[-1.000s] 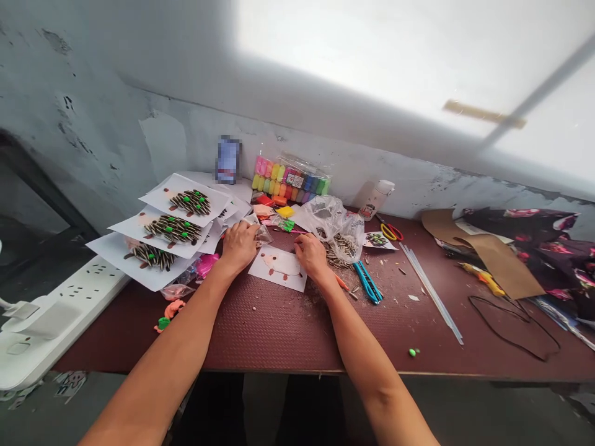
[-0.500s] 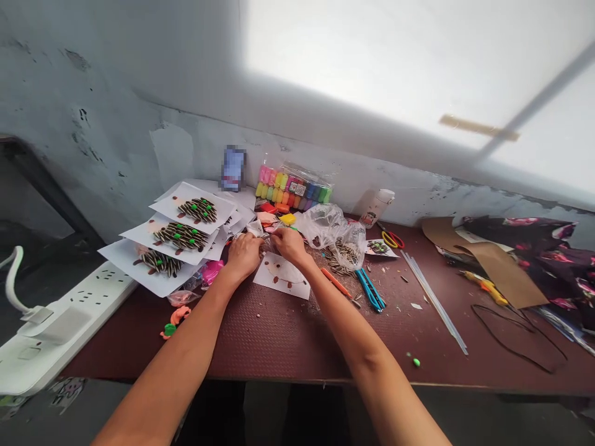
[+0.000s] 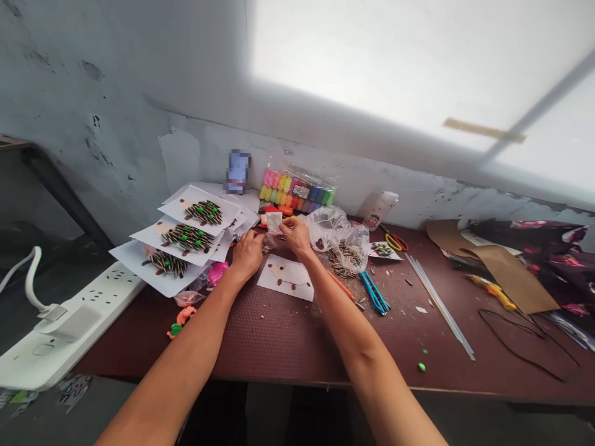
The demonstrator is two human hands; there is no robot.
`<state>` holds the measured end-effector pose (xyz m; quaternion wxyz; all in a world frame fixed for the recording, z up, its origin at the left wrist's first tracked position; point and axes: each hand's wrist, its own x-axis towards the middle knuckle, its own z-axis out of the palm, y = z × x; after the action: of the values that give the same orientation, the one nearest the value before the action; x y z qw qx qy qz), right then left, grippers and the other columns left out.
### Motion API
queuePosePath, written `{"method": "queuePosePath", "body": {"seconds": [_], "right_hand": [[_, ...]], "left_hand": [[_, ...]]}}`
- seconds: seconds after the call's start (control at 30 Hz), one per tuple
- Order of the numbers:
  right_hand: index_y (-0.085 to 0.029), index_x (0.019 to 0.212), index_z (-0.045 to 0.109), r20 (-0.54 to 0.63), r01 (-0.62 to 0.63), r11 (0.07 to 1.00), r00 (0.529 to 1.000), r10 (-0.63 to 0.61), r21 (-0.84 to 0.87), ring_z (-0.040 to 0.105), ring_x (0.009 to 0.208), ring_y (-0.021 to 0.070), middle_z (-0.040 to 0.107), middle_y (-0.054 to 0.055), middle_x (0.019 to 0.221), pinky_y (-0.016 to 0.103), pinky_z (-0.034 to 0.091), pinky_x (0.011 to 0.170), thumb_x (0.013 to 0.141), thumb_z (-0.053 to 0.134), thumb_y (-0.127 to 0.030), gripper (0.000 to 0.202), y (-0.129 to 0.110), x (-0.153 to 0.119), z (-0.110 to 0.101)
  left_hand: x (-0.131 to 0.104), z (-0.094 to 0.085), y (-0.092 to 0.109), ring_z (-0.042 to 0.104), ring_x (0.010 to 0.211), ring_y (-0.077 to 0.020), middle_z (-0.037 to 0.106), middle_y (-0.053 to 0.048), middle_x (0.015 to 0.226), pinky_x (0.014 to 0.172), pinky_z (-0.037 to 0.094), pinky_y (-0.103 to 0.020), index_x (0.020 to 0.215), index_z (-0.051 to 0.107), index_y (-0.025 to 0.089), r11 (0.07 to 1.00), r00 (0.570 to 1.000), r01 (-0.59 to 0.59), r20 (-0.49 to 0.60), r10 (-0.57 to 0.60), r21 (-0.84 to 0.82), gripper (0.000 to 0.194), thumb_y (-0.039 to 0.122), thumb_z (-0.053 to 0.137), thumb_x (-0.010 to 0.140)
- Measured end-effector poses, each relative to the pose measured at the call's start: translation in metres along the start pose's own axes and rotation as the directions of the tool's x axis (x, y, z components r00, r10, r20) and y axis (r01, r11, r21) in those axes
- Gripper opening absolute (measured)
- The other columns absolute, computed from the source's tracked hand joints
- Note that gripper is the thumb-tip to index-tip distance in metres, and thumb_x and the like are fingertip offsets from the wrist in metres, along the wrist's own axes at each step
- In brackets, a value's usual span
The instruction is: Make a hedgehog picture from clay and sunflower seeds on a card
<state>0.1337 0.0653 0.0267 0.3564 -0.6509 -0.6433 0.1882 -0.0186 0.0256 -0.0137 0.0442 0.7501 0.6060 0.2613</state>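
Observation:
My right hand [image 3: 296,235] pinches the edge of a small white square piece [image 3: 274,222], held up near the back of the table. Just to its left, my left hand [image 3: 248,253] rests low with curled fingers. Some crumpled clear plastic [image 3: 268,244] lies at its fingertips, and I cannot make out what it grips. In front of both hands is a white card [image 3: 284,282] with a hedgehog outline, a peach face patch and brown dots. Left of my hands, overlapping cards [image 3: 174,214] carry hedgehogs made of striped seeds with green dots.
Striped seeds [image 3: 341,263] spill from a clear bag [image 3: 328,226] at the right. Beyond lie a blue cutter [image 3: 373,292], scissors [image 3: 396,242], clear sticks [image 3: 441,306] and a yellow glue gun [image 3: 495,291]. Coloured clay packs [image 3: 297,191] and a white bottle [image 3: 382,209] stand by the wall.
My hands have moved apart slightly. The white piece, earlier bunched between them, now shows as a flat square raised in my right hand. The view has shifted a little.

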Motion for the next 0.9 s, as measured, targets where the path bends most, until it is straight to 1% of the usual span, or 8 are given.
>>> {"method": "queuePosePath", "body": {"seconds": [0.1, 0.17, 0.2, 0.3, 0.37, 0.43, 0.6, 0.9], "right_hand": [[-0.018, 0.084, 0.069, 0.015, 0.044, 0.981, 0.999, -0.048, 0.187, 0.061, 0.072, 0.0134, 0.070, 0.000, 0.082, 0.023, 0.045, 0.069, 0.084, 0.059, -0.026, 0.013, 0.017, -0.008, -0.024], [-0.020, 0.080, 0.066, 0.067, 0.073, 0.963, 0.993, -0.094, 0.261, 0.055, 0.065, 0.0124, 0.063, -0.003, 0.070, 0.023, 0.042, 0.064, 0.081, 0.061, -0.026, 0.008, 0.026, -0.017, -0.037], [-0.020, 0.078, 0.065, 0.084, 0.087, 0.954, 0.990, -0.115, 0.285, 0.052, 0.062, 0.0118, 0.060, -0.004, 0.066, 0.023, 0.040, 0.062, 0.080, 0.062, -0.027, 0.007, 0.029, -0.023, -0.041], [-0.021, 0.075, 0.065, 0.169, 0.128, 0.926, 0.965, -0.198, 0.356, 0.046, 0.058, 0.0108, 0.055, -0.005, 0.061, 0.023, 0.037, 0.058, 0.079, 0.068, -0.030, 0.010, 0.032, -0.039, -0.047], [-0.022, 0.077, 0.067, 0.182, 0.144, 0.893, 0.954, -0.240, 0.427, 0.049, 0.059, 0.0111, 0.058, -0.004, 0.063, 0.024, 0.038, 0.058, 0.080, 0.071, -0.034, 0.013, 0.031, -0.048, -0.047], [-0.023, 0.088, 0.070, 0.144, 0.090, 0.847, 0.971, -0.193, 0.524, 0.054, 0.062, 0.0115, 0.063, -0.003, 0.070, 0.024, 0.043, 0.061, 0.082, 0.070, -0.037, 0.016, 0.031, -0.055, -0.043], [-0.021, 0.095, 0.068, 0.257, -0.158, 0.730, 0.966, -0.026, 0.665, 0.061, 0.063, 0.0110, 0.072, 0.001, 0.081, 0.024, 0.047, 0.060, 0.080, 0.073, -0.045, 0.028, 0.036, -0.064, -0.035], [-0.021, 0.073, 0.061, 0.237, -0.105, 0.723, 0.968, -0.084, 0.683, 0.052, 0.054, 0.0090, 0.061, -0.005, 0.062, 0.023, 0.041, 0.056, 0.073, 0.074, -0.047, 0.029, 0.035, -0.072, -0.035]], "left_hand": [[0.006, 0.002, 0.003, 0.062, 0.116, -0.0309, 0.068, -0.016, 0.122, 0.106, 0.049, -0.047, 0.124, 0.071, 0.016, 0.967, 0.985, -0.041, -0.170, -0.003, -0.253, 0.037, 0.017, 0.050, 0.093], [0.009, 0.000, 0.007, 0.064, 0.113, -0.0281, 0.069, -0.014, 0.121, 0.105, 0.051, -0.046, 0.125, 0.069, 0.017, 0.861, 0.968, -0.098, -0.247, -0.033, -0.499, 0.035, 0.024, 0.055, 0.094], [0.010, -0.003, 0.009, 0.067, 0.105, -0.0259, 0.070, -0.014, 0.120, 0.099, 0.055, -0.044, 0.127, 0.067, 0.016, 0.772, 0.971, -0.104, -0.232, -0.058, -0.627, 0.038, 0.030, 0.059, 0.093], [0.008, -0.010, 0.016, 0.070, 0.078, -0.0189, 0.073, -0.013, 0.114, 0.071, 0.060, -0.034, 0.132, 0.062, 0.014, 0.471, 0.999, 0.019, -0.002, -0.044, -0.882, 0.060, 0.046, 0.074, 0.083], [0.005, -0.015, 0.020, 0.067, 0.064, -0.0159, 0.074, -0.010, 0.098, 0.056, 0.057, -0.028, 0.118, 0.067, 0.013, 0.387, 0.991, 0.121, 0.134, 0.007, -0.914, 0.061, 0.050, 0.082, 0.072], [0.002, -0.018, 0.024, 0.065, 0.059, -0.0151, 0.072, -0.006, 0.084, 0.051, 0.055, -0.027, 0.099, 0.070, 0.012, 0.338, 0.978, 0.183, 0.207, 0.034, -0.923, 0.055, 0.054, 0.085, 0.066], [0.001, -0.020, 0.028, 0.066, 0.065, -0.0156, 0.071, -0.002, 0.082, 0.055, 0.059, -0.028, 0.088, 0.067, 0.013, 0.189, 0.975, 0.224, 0.218, -0.050, -0.956, 0.056, 0.054, 0.088, 0.057], [-0.003, -0.024, 0.032, 0.070, 0.058, -0.0158, 0.075, -0.004, 0.082, 0.053, 0.060, -0.027, 0.091, 0.066, 0.014, 0.197, 0.937, 0.325, 0.343, 0.062, -0.925, 0.052, 0.047, 0.091, 0.060]]}}
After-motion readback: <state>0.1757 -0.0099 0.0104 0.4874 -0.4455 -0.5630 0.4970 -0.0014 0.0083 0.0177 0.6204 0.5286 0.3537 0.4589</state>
